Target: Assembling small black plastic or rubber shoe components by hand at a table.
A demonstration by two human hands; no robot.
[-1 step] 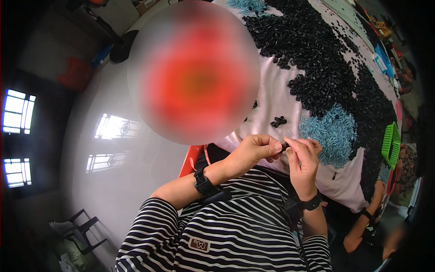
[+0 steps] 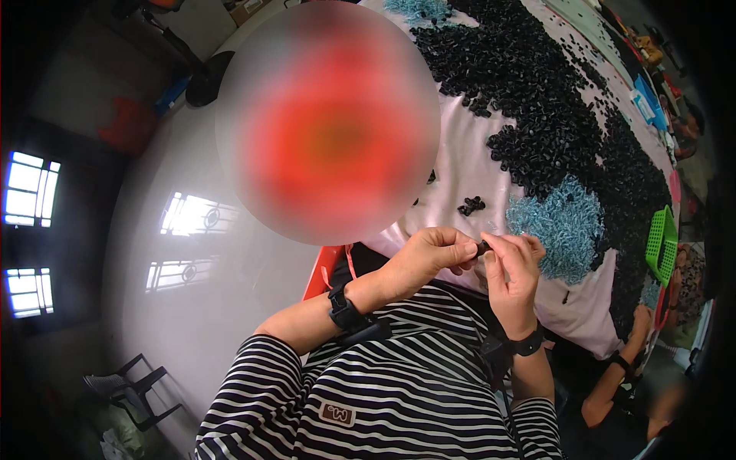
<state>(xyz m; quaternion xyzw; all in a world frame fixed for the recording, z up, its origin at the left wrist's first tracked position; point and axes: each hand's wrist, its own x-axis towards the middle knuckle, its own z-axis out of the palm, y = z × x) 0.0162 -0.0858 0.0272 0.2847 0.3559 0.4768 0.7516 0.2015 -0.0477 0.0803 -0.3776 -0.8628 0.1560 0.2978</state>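
My two hands meet above the near edge of a pale pink cloth (image 2: pixel 469 153). Between the thumb and fingers of my left hand (image 2: pixel 438 251) is a small black plastic piece (image 2: pixel 482 248), pinched closed. My right hand (image 2: pixel 514 264) also has its fingertips closed on the piece's other end; anything smaller there is hidden. Just right of my hands lies a heap of thin, clear blue pieces (image 2: pixel 566 226). A little cluster of black pieces (image 2: pixel 471 205) rests beyond my fingers, and a lone dark piece (image 2: pixel 566 297) lies nearer to my right wrist.
A broad spread of small black pieces (image 2: pixel 537 153) covers much of the cloth. At the right edge stands a green perforated basket (image 2: pixel 661 245). Another person's forearm (image 2: pixel 627 353) reaches in at lower right. A dark plastic chair (image 2: pixel 136 391) is on the floor at left.
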